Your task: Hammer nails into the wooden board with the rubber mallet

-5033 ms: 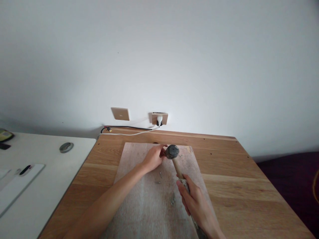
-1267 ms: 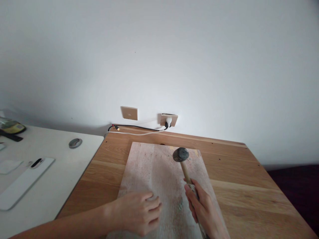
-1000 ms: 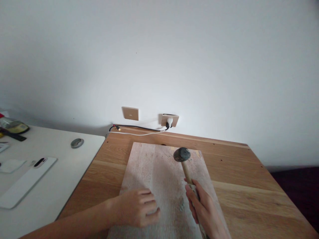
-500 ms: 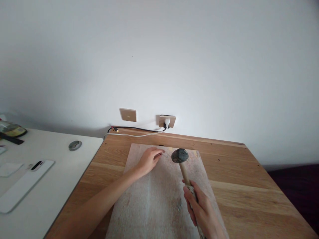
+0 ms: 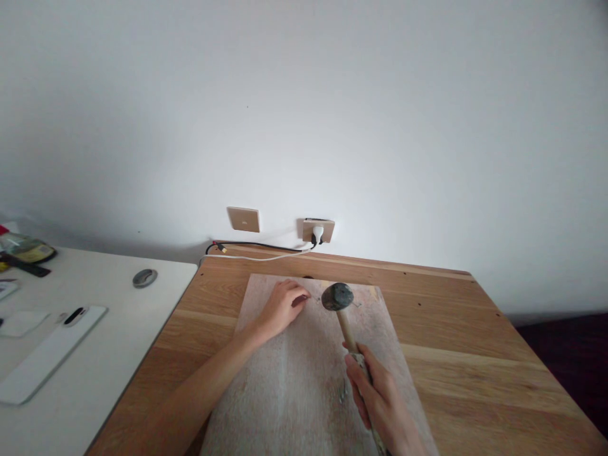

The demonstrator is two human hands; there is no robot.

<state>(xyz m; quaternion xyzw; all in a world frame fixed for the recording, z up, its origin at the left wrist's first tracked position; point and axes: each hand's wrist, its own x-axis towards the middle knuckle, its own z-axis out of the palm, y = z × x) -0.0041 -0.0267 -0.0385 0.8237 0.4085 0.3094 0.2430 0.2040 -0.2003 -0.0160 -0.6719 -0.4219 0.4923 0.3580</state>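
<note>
A pale, worn wooden board [image 5: 289, 386] lies on the brown wooden table [image 5: 475, 367]. My right hand [image 5: 380, 399] is closed round the wooden handle of a hammer [image 5: 342, 323], whose dark round head hangs over the far part of the board. My left hand [image 5: 284, 305] rests on the board just left of the hammer head, fingers pinched together near a small nail that is barely visible. A few loose nails [image 5: 342, 392] lie on the board beside my right hand.
A white table [image 5: 95, 342] on the left carries a white flat device [image 5: 50, 351], a grey round disc [image 5: 145, 277] and small items. Wall sockets [image 5: 318, 229] with a plugged cable [image 5: 256, 250] sit behind the brown table.
My left hand went from the near part of the board, where it touched the loose nails, out to the far part beside the hammer head. The hammer head shifted slightly left.
</note>
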